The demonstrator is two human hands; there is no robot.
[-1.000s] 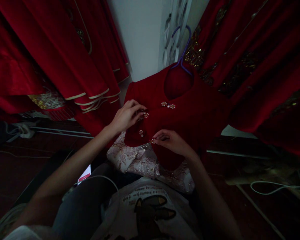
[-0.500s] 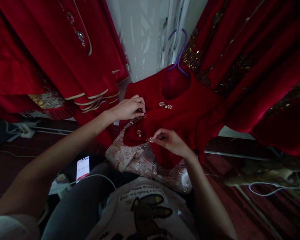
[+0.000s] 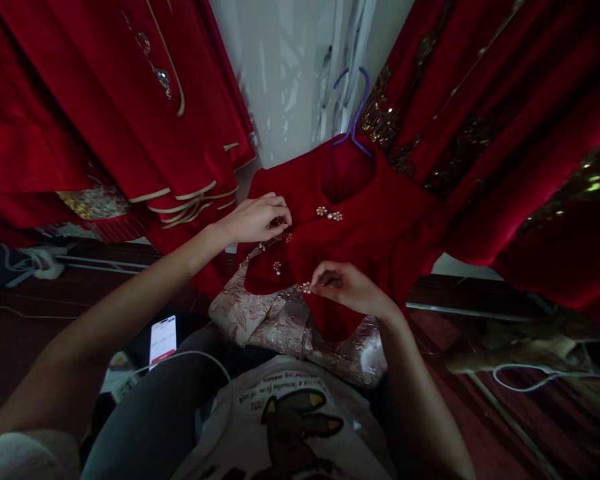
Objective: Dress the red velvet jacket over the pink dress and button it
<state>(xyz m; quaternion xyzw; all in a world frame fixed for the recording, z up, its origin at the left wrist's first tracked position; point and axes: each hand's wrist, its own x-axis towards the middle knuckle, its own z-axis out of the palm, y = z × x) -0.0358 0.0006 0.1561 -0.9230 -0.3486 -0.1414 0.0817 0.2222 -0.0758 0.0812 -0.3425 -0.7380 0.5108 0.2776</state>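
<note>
A red jacket (image 3: 380, 220) on a purple hanger (image 3: 353, 127) lies spread over my lap, its lower front parted. Two gold flower fasteners with pearls (image 3: 329, 214) sit joined below its neckline. My left hand (image 3: 260, 219) pinches the jacket's front edge with curled fingers, just above a small flower fastener (image 3: 289, 237); the fingertips are partly hidden. Between the thumb and finger of my right hand (image 3: 349, 287) is another flower clasp (image 3: 305, 288) at the opposite front edge. One more flower piece (image 3: 277, 268) shows on the cloth between them.
Pale patterned brocade cloth (image 3: 265, 320) lies under the jacket. Red garments (image 3: 80, 100) hang at left, and sequined red ones (image 3: 510, 147) at right. A lit phone (image 3: 163, 341), a power strip (image 3: 125, 385) and a white cable (image 3: 215, 360) are by my leg.
My right hand has drawn the flower clasp slightly right and down. The left fingertips have come up a little from the small flower fastener. The view has shifted slightly.
</note>
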